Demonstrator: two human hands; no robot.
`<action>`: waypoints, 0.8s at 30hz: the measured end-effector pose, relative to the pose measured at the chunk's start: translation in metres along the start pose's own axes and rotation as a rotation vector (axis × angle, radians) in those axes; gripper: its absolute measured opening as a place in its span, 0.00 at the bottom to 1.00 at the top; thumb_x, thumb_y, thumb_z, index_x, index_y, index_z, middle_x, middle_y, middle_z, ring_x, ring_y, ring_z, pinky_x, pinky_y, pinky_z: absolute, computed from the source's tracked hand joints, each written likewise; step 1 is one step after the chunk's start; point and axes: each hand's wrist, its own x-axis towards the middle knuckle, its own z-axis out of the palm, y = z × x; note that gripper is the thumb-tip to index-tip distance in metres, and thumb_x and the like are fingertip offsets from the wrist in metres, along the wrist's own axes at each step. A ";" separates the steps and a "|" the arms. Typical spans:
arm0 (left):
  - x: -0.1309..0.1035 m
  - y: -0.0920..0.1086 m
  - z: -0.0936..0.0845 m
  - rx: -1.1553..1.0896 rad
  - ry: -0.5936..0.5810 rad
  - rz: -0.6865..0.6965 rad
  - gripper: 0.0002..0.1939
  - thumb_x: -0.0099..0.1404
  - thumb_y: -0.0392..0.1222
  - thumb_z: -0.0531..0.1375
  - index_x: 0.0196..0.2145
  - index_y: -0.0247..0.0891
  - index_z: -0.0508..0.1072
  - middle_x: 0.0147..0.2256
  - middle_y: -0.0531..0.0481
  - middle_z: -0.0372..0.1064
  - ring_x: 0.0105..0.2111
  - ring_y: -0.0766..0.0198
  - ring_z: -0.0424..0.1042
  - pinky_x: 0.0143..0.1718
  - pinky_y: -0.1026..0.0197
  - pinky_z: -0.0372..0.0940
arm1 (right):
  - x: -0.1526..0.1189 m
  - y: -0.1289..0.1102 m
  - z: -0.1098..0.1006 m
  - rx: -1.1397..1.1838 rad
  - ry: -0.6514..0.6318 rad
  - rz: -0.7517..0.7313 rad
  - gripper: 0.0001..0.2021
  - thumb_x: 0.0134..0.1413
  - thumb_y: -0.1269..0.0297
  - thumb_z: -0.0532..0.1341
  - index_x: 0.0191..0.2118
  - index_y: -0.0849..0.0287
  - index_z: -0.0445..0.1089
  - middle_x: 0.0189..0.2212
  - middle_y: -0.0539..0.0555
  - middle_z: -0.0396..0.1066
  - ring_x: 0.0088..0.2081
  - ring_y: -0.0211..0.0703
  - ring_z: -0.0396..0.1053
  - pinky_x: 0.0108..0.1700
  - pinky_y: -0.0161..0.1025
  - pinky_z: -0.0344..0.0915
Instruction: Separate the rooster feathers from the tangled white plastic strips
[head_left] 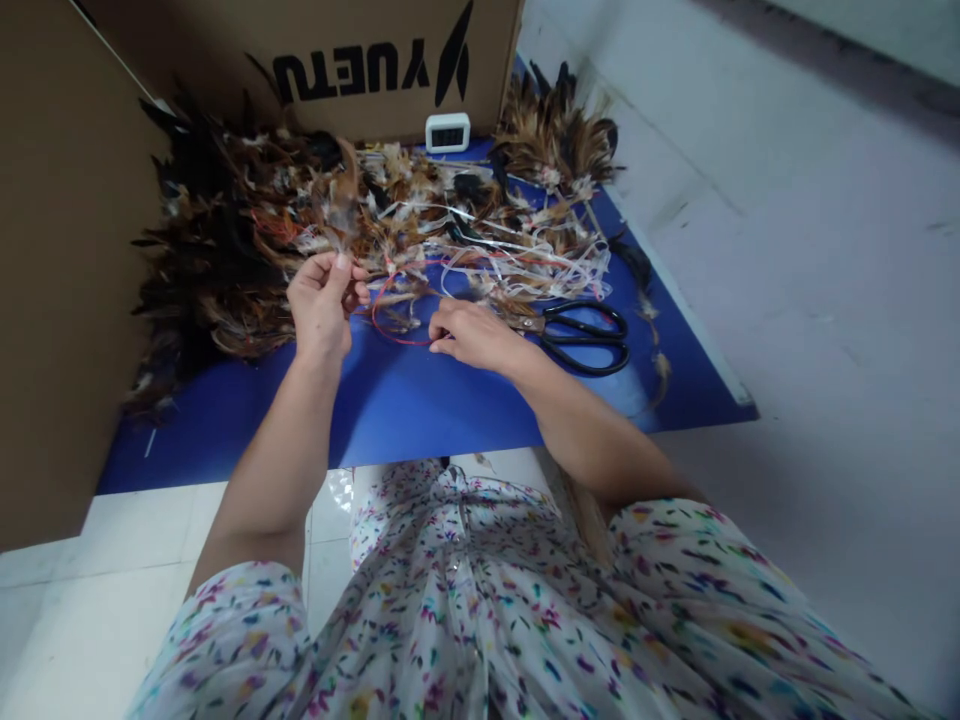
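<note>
My left hand (322,300) is closed, pinching the base of a small brown feather bunch (345,205) that stands up from the fingertips. A thin red string (377,318) loops from near that hand across to my right hand (474,333), whose fingers are pinched on it close above the table. Just beyond my right hand lie scissors (589,338) with black loop handles. Their blades are partly hidden by feathers. Behind both hands spreads a heap of brown and black feathers (247,230), with white strings (540,265) tangled on its right side.
A blue tabletop (420,410) lies under everything. Cardboard boxes (375,25) stand at the back and left (60,250). A small white digital clock (448,133) sits against the back box. Another feather pile (559,130) is at the back right, beside a pale wall (810,300).
</note>
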 end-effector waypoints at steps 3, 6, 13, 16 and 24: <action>0.001 -0.001 -0.002 0.012 0.003 -0.001 0.19 0.60 0.55 0.70 0.29 0.40 0.68 0.24 0.56 0.71 0.18 0.74 0.67 0.18 0.72 0.63 | -0.001 -0.004 0.003 -0.056 -0.021 -0.010 0.06 0.56 0.73 0.65 0.29 0.58 0.71 0.37 0.56 0.72 0.33 0.40 0.65 0.35 0.40 0.57; 0.003 -0.004 -0.004 0.012 0.006 0.010 0.18 0.60 0.54 0.69 0.29 0.40 0.68 0.24 0.56 0.71 0.18 0.74 0.67 0.18 0.71 0.63 | 0.000 -0.010 0.004 0.018 -0.003 -0.049 0.06 0.59 0.73 0.61 0.31 0.58 0.68 0.36 0.56 0.72 0.33 0.40 0.66 0.37 0.40 0.58; 0.010 -0.005 -0.009 -0.019 0.050 0.029 0.18 0.61 0.52 0.69 0.29 0.40 0.66 0.23 0.58 0.69 0.17 0.76 0.65 0.19 0.72 0.62 | 0.005 -0.014 -0.003 0.634 0.151 -0.035 0.05 0.61 0.65 0.61 0.33 0.56 0.65 0.26 0.46 0.72 0.26 0.33 0.68 0.32 0.35 0.63; 0.010 -0.005 -0.008 -0.029 0.083 0.002 0.18 0.61 0.51 0.69 0.28 0.40 0.66 0.23 0.58 0.69 0.17 0.76 0.64 0.18 0.72 0.61 | 0.011 -0.005 -0.027 0.813 0.322 0.033 0.11 0.61 0.57 0.64 0.33 0.56 0.64 0.29 0.49 0.75 0.27 0.35 0.72 0.26 0.34 0.63; 0.011 -0.009 -0.011 -0.037 0.040 0.024 0.17 0.62 0.51 0.68 0.28 0.40 0.66 0.24 0.58 0.70 0.17 0.75 0.65 0.19 0.71 0.60 | 0.013 0.076 -0.145 0.799 0.841 0.075 0.09 0.63 0.58 0.62 0.35 0.56 0.66 0.35 0.49 0.78 0.37 0.40 0.79 0.28 0.33 0.63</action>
